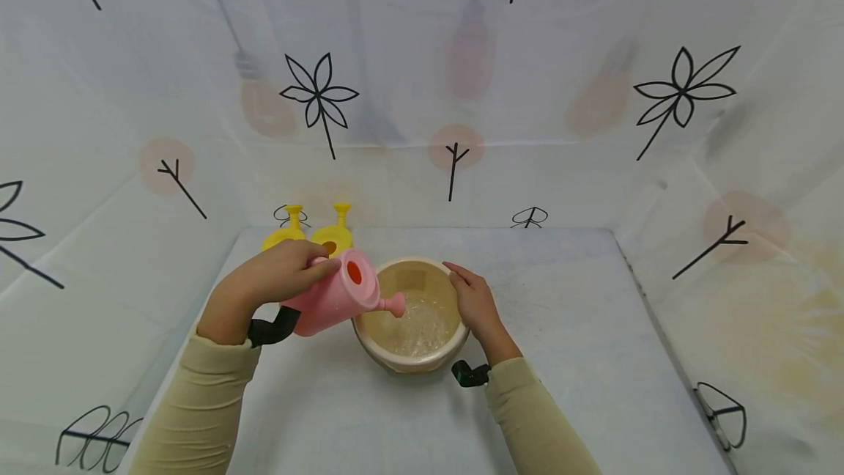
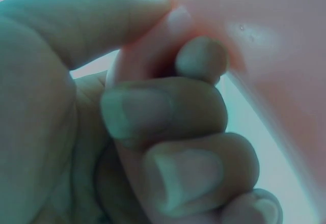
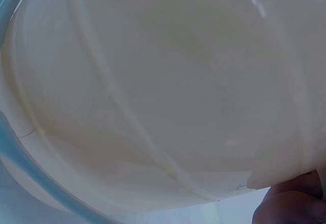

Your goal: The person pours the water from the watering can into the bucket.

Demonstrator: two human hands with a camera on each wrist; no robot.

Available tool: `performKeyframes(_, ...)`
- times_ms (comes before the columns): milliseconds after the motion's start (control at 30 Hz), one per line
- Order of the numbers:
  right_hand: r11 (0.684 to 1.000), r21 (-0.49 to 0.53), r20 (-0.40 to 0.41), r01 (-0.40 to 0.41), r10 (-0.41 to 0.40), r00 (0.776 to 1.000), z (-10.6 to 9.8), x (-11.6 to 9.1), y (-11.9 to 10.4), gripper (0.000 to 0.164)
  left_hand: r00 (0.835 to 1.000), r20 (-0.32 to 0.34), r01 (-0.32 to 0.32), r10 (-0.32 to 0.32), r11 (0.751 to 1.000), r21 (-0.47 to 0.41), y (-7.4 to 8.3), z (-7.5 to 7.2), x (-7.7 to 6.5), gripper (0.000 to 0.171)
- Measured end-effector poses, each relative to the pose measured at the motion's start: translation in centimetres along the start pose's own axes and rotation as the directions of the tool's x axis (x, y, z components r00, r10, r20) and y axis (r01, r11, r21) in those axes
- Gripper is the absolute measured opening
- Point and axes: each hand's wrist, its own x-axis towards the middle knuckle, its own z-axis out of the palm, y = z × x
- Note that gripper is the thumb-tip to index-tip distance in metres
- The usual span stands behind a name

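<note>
My left hand grips the handle of a pink toy watering can; in the left wrist view its fingers curl round that handle. The can is tilted to the right, its round spout head over a cream plastic basin. Rippling, bubbly water lies in the basin below the spout. My right hand holds the basin by its right rim. The right wrist view is filled by the basin's outer wall, with fingers at the lower right corner.
Two yellow watering cans stand at the back left of the white table, partly hidden behind my left hand and the pink can. A patterned white cloth hangs behind and along both sides.
</note>
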Motion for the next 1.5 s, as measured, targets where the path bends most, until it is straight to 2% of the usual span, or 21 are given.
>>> performKeyframes(900,1.0,0.008,0.014,0.007,-0.007,1.0,-0.14,0.04,0.14,0.04,1.0,0.016,0.018,-0.018,1.0,-0.001,0.48,-0.16,0.02,0.034)
performKeyframes(1267,1.0,0.017,0.002,0.024,-0.024,1.0,-0.02,0.04,0.13,0.038,1.0,0.015,0.012,-0.012,1.0,0.006,0.62,-0.18,0.04,0.033)
performKeyframes(1500,1.0,0.007,-0.006,0.008,-0.008,1.0,0.01,0.01,-0.07,0.037,1.0,0.021,0.014,-0.014,1.0,0.009,0.62,-0.27,0.09,0.033)
